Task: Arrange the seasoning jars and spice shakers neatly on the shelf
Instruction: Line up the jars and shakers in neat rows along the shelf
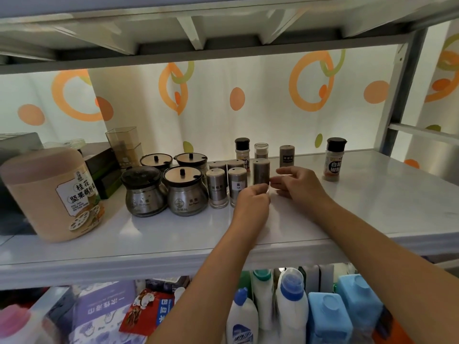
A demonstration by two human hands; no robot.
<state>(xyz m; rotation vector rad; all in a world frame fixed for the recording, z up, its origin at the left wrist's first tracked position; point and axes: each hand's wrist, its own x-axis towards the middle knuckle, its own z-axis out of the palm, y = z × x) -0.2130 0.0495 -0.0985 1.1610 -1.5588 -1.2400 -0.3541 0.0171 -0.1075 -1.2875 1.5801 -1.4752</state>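
On the white shelf (372, 194) a dark-filled spice shaker (261, 171) stands upright. My left hand (252, 201) and my right hand (301, 186) pinch its clear base from either side. To its left, several steel shakers (217, 187) stand in two rows. Beside them are several steel seasoning jars (186, 194) with black-knobbed lids. Behind the held shaker stand a black-capped bottle (242, 150), a clear-lidded shaker (261, 150) and a grey shaker (286, 155). A white pepper bottle (334, 160) stands alone at the right.
A large pink tub (49, 194) stands at the shelf's left end, with dark boxes (104, 170) and a clear container (123, 145) behind it. A metal upright (397, 103) bounds the right. Detergent bottles (290, 306) fill the lower shelf.
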